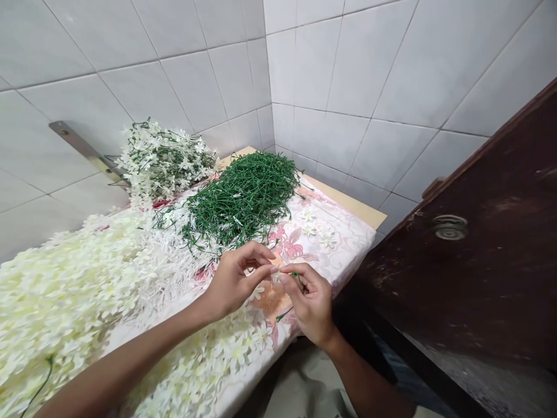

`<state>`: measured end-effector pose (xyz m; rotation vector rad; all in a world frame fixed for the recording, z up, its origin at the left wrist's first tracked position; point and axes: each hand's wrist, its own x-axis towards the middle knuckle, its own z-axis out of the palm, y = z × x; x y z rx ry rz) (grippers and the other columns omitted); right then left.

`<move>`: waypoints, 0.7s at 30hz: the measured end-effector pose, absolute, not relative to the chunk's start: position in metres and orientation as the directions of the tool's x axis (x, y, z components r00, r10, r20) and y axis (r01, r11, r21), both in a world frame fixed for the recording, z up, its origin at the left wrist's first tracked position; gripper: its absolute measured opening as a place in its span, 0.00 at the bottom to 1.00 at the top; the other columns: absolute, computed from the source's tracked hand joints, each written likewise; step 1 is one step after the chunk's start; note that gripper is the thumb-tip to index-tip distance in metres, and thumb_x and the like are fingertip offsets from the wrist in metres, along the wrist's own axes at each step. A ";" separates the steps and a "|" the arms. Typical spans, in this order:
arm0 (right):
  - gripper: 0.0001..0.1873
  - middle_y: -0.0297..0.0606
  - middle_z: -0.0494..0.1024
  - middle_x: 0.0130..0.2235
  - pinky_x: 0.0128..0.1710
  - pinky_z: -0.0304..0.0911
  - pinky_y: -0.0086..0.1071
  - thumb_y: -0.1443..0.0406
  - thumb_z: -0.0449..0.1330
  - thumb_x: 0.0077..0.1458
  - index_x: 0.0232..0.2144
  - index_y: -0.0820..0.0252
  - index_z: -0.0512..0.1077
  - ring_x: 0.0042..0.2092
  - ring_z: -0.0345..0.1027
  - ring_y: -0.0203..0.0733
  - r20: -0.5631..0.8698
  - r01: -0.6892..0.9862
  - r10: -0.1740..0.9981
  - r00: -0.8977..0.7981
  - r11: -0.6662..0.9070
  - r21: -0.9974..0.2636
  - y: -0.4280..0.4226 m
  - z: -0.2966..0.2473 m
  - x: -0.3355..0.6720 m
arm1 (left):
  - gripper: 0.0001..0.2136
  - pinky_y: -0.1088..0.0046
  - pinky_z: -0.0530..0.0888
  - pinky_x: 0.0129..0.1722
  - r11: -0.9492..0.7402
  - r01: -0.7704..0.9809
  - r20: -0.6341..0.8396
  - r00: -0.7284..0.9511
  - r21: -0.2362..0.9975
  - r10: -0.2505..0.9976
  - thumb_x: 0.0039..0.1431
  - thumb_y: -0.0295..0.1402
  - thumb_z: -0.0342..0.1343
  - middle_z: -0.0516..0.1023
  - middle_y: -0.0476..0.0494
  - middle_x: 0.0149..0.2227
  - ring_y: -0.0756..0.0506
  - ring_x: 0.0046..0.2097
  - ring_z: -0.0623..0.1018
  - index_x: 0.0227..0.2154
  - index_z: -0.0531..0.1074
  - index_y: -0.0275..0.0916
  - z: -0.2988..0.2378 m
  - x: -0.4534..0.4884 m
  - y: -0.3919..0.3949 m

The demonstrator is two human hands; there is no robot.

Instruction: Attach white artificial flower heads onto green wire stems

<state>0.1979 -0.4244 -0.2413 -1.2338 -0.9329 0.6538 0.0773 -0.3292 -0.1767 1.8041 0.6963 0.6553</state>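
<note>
My left hand (237,278) and my right hand (311,299) meet fingertip to fingertip above the table's front part. In my right hand is a thin green artificial flower stem (285,315), its parts showing on both sides of the fingers. My left thumb and index finger are closed in a pinch against the right fingertips; a tiny pale piece between them is too small to name. Beyond the hands lies a heap of green stems (252,188). White thread-like pieces (167,278) and loose cream artificial petals (69,284) spread to the left, with more petals (226,354) under my left forearm.
A pile of assembled white flowers (163,159) stands against the tiled wall by a metal strip (87,152). Several loose blossoms (319,232) lie on the floral tablecloth (348,238) at right. A dark wooden door (478,273) stands close on the right.
</note>
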 end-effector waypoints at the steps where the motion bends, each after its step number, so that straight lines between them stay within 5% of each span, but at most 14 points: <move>1: 0.07 0.28 0.63 0.20 0.21 0.48 0.26 0.64 0.57 0.57 0.33 0.61 0.73 0.21 0.50 0.30 0.248 0.082 0.839 0.484 0.238 -0.968 -0.425 -0.242 0.198 | 0.07 0.76 0.74 0.29 -0.316 0.152 0.133 0.681 0.937 0.720 0.54 0.33 0.61 0.75 0.48 0.25 0.51 0.27 0.76 0.32 0.71 0.36 -0.177 0.077 -0.330; 10: 0.06 0.29 0.69 0.21 0.20 0.51 0.24 0.68 0.57 0.56 0.34 0.61 0.74 0.20 0.54 0.29 0.318 0.172 0.828 0.461 0.269 -0.948 -0.425 -0.243 0.198 | 0.08 0.76 0.73 0.28 -0.300 0.169 0.133 0.627 0.939 0.768 0.55 0.35 0.61 0.74 0.49 0.25 0.52 0.26 0.75 0.31 0.70 0.36 -0.182 0.074 -0.332; 15: 0.05 0.26 0.63 0.19 0.20 0.49 0.24 0.67 0.56 0.58 0.34 0.60 0.71 0.20 0.52 0.28 0.308 0.161 0.840 0.446 0.264 -0.951 -0.426 -0.244 0.198 | 0.09 0.77 0.73 0.29 -0.229 0.148 0.094 0.606 0.962 0.790 0.57 0.37 0.59 0.73 0.49 0.27 0.52 0.28 0.75 0.31 0.70 0.35 -0.181 0.074 -0.337; 21: 0.04 0.26 0.65 0.21 0.21 0.53 0.22 0.66 0.55 0.60 0.34 0.59 0.68 0.21 0.56 0.29 0.308 0.161 0.823 0.477 0.263 -0.951 -0.426 -0.245 0.198 | 0.16 0.71 0.74 0.41 -0.212 0.191 0.002 0.739 0.959 0.674 0.59 0.40 0.57 0.75 0.43 0.44 0.48 0.40 0.77 0.47 0.68 0.39 -0.179 0.071 -0.339</move>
